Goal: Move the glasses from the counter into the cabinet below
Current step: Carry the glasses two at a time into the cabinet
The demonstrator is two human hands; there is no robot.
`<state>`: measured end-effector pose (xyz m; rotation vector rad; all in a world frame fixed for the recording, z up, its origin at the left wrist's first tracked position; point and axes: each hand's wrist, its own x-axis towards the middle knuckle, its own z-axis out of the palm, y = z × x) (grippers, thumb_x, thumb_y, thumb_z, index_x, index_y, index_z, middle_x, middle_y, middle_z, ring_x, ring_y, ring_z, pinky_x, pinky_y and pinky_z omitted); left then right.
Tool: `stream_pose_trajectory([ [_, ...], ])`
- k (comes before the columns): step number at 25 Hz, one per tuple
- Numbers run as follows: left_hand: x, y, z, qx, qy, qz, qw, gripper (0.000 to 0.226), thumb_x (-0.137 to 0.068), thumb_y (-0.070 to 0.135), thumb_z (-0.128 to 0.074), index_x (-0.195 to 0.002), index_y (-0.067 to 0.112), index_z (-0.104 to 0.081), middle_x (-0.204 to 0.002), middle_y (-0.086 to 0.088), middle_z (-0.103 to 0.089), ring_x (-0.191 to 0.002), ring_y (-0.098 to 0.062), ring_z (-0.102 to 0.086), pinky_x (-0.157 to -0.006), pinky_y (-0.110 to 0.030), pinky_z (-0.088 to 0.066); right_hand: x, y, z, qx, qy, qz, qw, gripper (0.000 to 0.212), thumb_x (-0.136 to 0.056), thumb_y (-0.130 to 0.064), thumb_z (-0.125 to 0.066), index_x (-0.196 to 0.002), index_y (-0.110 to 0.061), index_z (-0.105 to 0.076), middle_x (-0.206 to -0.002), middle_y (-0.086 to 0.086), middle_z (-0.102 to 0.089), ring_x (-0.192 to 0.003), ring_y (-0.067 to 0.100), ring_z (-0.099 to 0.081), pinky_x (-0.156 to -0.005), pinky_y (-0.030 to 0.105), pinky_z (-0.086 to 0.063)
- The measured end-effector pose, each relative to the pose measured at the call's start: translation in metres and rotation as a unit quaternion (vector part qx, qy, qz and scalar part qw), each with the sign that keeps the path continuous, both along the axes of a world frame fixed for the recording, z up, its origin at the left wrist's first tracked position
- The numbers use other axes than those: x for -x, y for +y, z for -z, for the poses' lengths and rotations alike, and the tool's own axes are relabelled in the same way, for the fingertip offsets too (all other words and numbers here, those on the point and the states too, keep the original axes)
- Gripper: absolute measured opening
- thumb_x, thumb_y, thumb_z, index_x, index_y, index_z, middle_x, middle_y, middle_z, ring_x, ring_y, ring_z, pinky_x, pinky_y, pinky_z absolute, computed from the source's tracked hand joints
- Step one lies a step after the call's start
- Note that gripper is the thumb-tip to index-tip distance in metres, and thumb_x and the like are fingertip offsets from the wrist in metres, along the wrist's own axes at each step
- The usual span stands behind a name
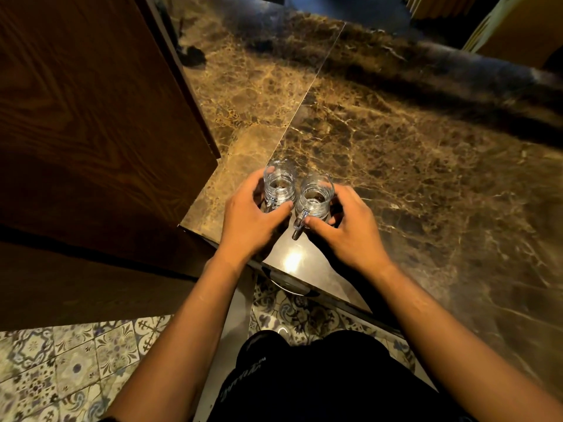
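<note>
I see the marble counter (396, 153) filling the right of the frame, a wooden panel (91, 117) at upper left. At centre, my left hand (253, 220) wraps the left glass (278, 185); my right hand (350, 229) apparently cups the right glass (315, 197), both upright on the counter.

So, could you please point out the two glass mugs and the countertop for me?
Left glass mug (278, 185): head view, on its ribbed wall.
Right glass mug (314, 200): head view, inside its bowl.
Countertop (426, 166): head view, on bare marble.
</note>
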<state>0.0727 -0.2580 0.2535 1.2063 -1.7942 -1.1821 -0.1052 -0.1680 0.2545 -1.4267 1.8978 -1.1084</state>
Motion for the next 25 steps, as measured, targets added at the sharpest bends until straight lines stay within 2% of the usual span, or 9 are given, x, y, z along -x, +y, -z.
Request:
stream_pose_trajectory([
  [3, -0.002, 0.008, -0.005, -0.002, 0.006, -0.001, 1.0, 0.059, -0.072, 0.034, -0.081, -0.124, 0.05, -0.058, -0.115, 0.022, -0.07, -0.109, 0.0, -0.067, -0.095, -0.027, -0.056, -0.004, 0.01, -0.004, 0.002, -0.009, 0.006, 1.0, 0.052, -0.077, -0.028, -0.081, -0.125, -0.033, -0.061, -0.104, -0.019, -0.058, -0.088, 0.001, -0.056, -0.073, 0.009, -0.043],
  [6, -0.007, 0.022, -0.007, 0.003, -0.001, 0.016, 1.0, 0.058, -0.072, 0.032, -0.081, -0.116, 0.06, -0.057, -0.109, 0.032, -0.069, -0.104, 0.005, -0.067, -0.089, -0.016, -0.053, -0.01, 0.029, -0.006, 0.004, -0.006, 0.02, 1.0, 0.053, -0.076, -0.027, -0.081, -0.125, -0.031, -0.062, -0.106, -0.017, -0.06, -0.089, 0.002, -0.058, -0.073, 0.009, -0.045],
  [9, -0.013, 0.04, -0.004, 0.007, 0.002, 0.027, 1.0, 0.058, -0.073, 0.028, -0.083, -0.124, 0.043, -0.06, -0.104, 0.036, -0.067, -0.098, 0.011, -0.065, -0.085, -0.009, -0.05, -0.018, 0.056, -0.006, 0.009, 0.003, 0.044, 0.999, 0.055, -0.076, -0.028, -0.082, -0.127, -0.033, -0.061, -0.104, -0.02, -0.059, -0.084, -0.002, -0.057, -0.073, 0.005, -0.043],
  [11, -0.016, 0.054, -0.003, -0.003, 0.012, 0.038, 0.999, 0.059, -0.074, 0.025, -0.084, -0.126, 0.038, -0.06, -0.107, 0.028, -0.07, -0.1, 0.007, -0.067, -0.087, -0.014, -0.052, -0.022, 0.077, -0.004, 0.01, -0.001, 0.059, 0.998, 0.057, -0.076, -0.029, -0.082, -0.128, -0.036, -0.059, -0.104, -0.019, -0.059, -0.083, -0.002, -0.057, -0.072, 0.006, -0.043],
  [15, -0.016, 0.091, -0.009, -0.013, 0.018, 0.046, 0.999, 0.058, -0.075, 0.017, -0.086, -0.127, 0.026, -0.062, -0.114, 0.009, -0.071, -0.105, -0.002, -0.068, -0.094, -0.025, -0.056, -0.026, 0.119, -0.006, 0.006, -0.009, 0.064, 0.998, 0.054, -0.077, -0.032, -0.083, -0.127, -0.03, -0.061, -0.108, -0.017, -0.06, -0.087, -0.001, -0.059, -0.071, 0.009, -0.045],
  [20, -0.017, 0.149, -0.017, 0.003, -0.009, 0.036, 0.999, 0.057, -0.076, 0.021, -0.086, -0.127, 0.025, -0.061, -0.118, 0.008, -0.07, -0.108, -0.003, -0.067, -0.096, -0.027, -0.055, -0.023, 0.178, -0.01, 0.022, -0.03, 0.053, 0.998, 0.054, -0.078, -0.036, -0.081, -0.128, -0.028, -0.062, -0.114, -0.017, -0.063, -0.098, 0.002, -0.063, -0.081, 0.014, -0.052],
  [25, -0.015, 0.226, -0.009, -0.016, -0.015, -0.021, 1.0, 0.057, -0.071, 0.03, -0.086, -0.122, 0.035, -0.064, -0.112, 0.013, -0.073, -0.104, -0.002, -0.069, -0.095, -0.035, -0.057, -0.01, 0.245, 0.001, 0.006, -0.035, 0.029, 0.999, 0.057, -0.077, -0.038, -0.083, -0.129, -0.03, -0.061, -0.115, -0.017, -0.062, -0.098, -0.005, -0.06, -0.077, 0.003, -0.046],
])
